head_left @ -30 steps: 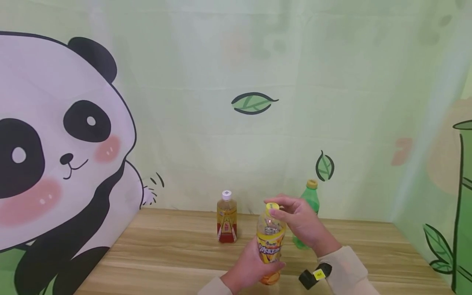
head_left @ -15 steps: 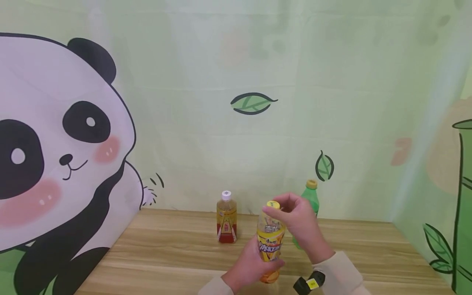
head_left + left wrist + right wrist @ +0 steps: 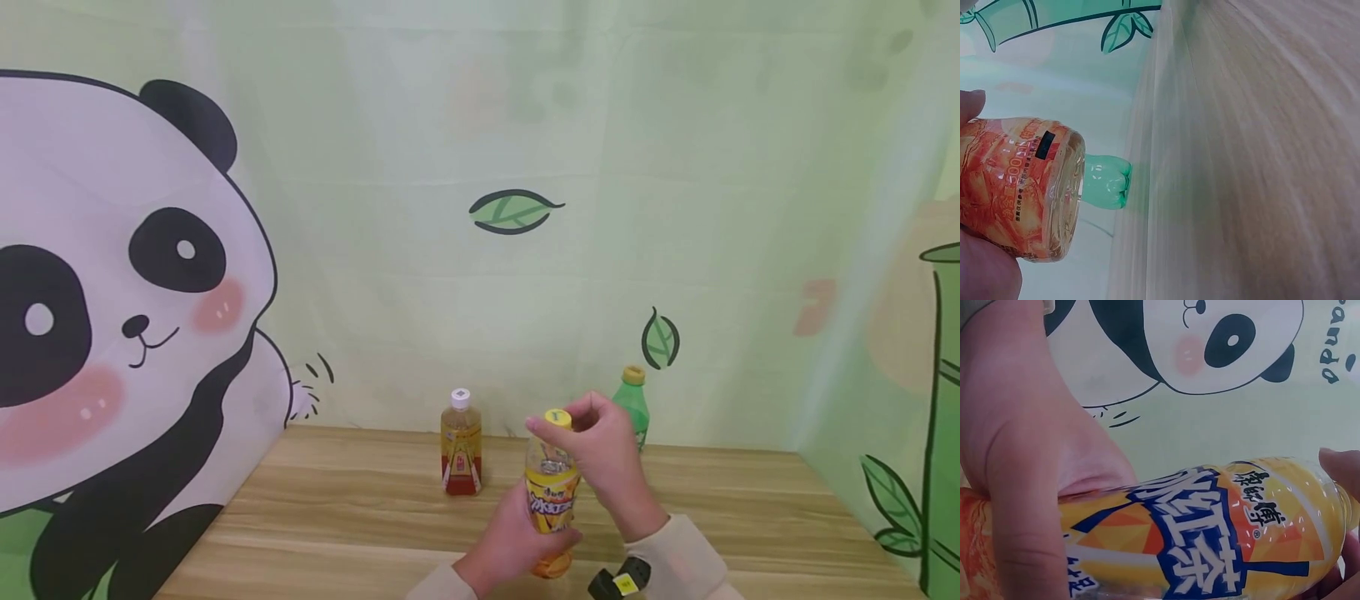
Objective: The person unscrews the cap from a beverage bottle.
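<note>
A bottle of iced tea (image 3: 551,500) with a yellow and orange label is held upright in front of me. My left hand (image 3: 504,540) grips its lower body, the thumb across the front. The right hand (image 3: 609,457) pinches the yellow cap (image 3: 557,417) between thumb and fingers. In the left wrist view the bottle's base (image 3: 1063,194) hangs above the table. The right wrist view shows the label (image 3: 1197,531) close up, the left hand (image 3: 1019,444) around the bottle and a right fingertip (image 3: 1342,467) at the cap end.
A tea bottle with a white cap (image 3: 461,450) stands on the wooden table (image 3: 360,500), left of the held bottle. Behind my right hand stands a green bottle (image 3: 632,407) with a gold cap. A green panda backdrop (image 3: 405,317) rises behind the table.
My right thumb has moved leftward across the front of the cap, and the right wrist has swung left. The left hand keeps its grip on the bottle, almost unmoved.
</note>
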### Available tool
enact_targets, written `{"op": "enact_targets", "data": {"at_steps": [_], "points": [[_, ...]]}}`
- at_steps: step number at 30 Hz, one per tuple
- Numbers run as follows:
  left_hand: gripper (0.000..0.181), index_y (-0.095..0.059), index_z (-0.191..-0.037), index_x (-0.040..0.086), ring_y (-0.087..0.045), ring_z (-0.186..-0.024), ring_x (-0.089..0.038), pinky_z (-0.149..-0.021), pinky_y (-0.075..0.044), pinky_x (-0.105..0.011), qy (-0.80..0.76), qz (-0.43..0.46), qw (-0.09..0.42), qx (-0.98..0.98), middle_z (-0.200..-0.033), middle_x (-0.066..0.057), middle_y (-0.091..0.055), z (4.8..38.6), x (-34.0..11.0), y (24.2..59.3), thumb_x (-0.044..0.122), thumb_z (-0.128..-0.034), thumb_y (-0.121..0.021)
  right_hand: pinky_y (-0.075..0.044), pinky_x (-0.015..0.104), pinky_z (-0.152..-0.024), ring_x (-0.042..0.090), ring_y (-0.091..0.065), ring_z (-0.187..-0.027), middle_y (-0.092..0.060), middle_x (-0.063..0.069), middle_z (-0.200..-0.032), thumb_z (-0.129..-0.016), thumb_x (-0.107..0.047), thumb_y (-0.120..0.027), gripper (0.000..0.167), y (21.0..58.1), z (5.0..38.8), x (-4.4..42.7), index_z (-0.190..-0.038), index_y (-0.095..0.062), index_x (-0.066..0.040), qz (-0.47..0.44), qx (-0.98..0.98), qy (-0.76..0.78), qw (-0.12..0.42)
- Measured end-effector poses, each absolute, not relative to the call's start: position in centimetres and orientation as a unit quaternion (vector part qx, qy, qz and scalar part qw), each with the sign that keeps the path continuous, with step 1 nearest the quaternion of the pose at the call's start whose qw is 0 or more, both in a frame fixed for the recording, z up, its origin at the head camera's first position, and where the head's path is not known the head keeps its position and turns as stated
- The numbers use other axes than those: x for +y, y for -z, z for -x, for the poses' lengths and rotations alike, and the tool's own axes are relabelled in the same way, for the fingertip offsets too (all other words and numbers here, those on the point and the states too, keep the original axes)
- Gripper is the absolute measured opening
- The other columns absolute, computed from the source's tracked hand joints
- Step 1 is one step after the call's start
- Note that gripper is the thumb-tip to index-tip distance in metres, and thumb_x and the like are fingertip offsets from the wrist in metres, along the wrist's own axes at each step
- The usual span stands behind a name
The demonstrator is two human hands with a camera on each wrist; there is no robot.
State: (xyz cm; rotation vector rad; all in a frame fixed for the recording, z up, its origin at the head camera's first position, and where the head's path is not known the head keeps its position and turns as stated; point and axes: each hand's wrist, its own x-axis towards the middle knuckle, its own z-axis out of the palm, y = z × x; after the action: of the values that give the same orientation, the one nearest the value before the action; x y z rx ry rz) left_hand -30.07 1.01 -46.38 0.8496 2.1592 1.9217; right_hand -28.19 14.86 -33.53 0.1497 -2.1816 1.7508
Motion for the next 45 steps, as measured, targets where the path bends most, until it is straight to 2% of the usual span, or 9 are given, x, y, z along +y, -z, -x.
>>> {"op": "enact_targets", "data": {"at_steps": [9, 16, 29, 45], "points": [[0.062, -0.048, -0.139, 0.026, -0.065, -0.108, -0.011, -0.096, -0.053, -0.027, -0.639, -0.271, 0.072, 0.717, -0.123, 0.004, -0.066, 30.00, 0.99, 46.39, 0.019, -0.0870, -0.081, -0.056, 0.026, -0.067, 0.019, -0.061, -0.079, -0.067, 0.005, -0.087, -0.073, -0.023, -0.094, 0.042, 33.63, 28.13, 14.76, -0.086, -0.060, -0.002, -0.052, -0.750, -0.634, 0.180], [0.063, -0.046, -0.140, 0.027, -0.065, -0.111, -0.012, -0.099, -0.054, -0.033, -0.641, -0.268, 0.079, 0.715, -0.125, 0.004, -0.065, 30.04, 0.94, 46.32, 0.021, -0.0881, -0.081, -0.055, 0.025, -0.067, 0.019, -0.059, -0.079, -0.065, 0.004, -0.085, -0.073, -0.025, -0.094, 0.041, 33.60, 28.03, 14.73, -0.088, -0.064, -0.001, -0.050, -0.748, -0.639, 0.175], [0.060, -0.047, -0.138, 0.022, -0.065, -0.107, -0.013, -0.093, -0.053, -0.025, -0.652, -0.277, 0.064, 0.703, -0.121, 0.002, -0.066, 30.17, 1.03, 46.37, 0.016, -0.0876, -0.080, -0.054, 0.024, -0.065, 0.019, -0.059, -0.077, -0.067, 0.005, -0.084, -0.077, -0.019, -0.090, 0.033, 33.57, 28.20, 14.89, -0.094, -0.069, 0.000, -0.070, -0.742, -0.646, 0.165], [0.063, -0.046, -0.140, 0.022, -0.064, -0.109, -0.014, -0.097, -0.053, -0.029, -0.656, -0.263, 0.071, 0.703, -0.123, 0.002, -0.065, 30.17, 0.79, 46.19, 0.016, -0.0875, -0.081, -0.056, 0.027, -0.071, 0.018, -0.062, -0.082, -0.069, 0.005, -0.089, -0.085, -0.019, -0.084, 0.028, 33.68, 28.26, 15.39, -0.105, -0.074, -0.001, -0.103, -0.749, -0.641, 0.135]]}}
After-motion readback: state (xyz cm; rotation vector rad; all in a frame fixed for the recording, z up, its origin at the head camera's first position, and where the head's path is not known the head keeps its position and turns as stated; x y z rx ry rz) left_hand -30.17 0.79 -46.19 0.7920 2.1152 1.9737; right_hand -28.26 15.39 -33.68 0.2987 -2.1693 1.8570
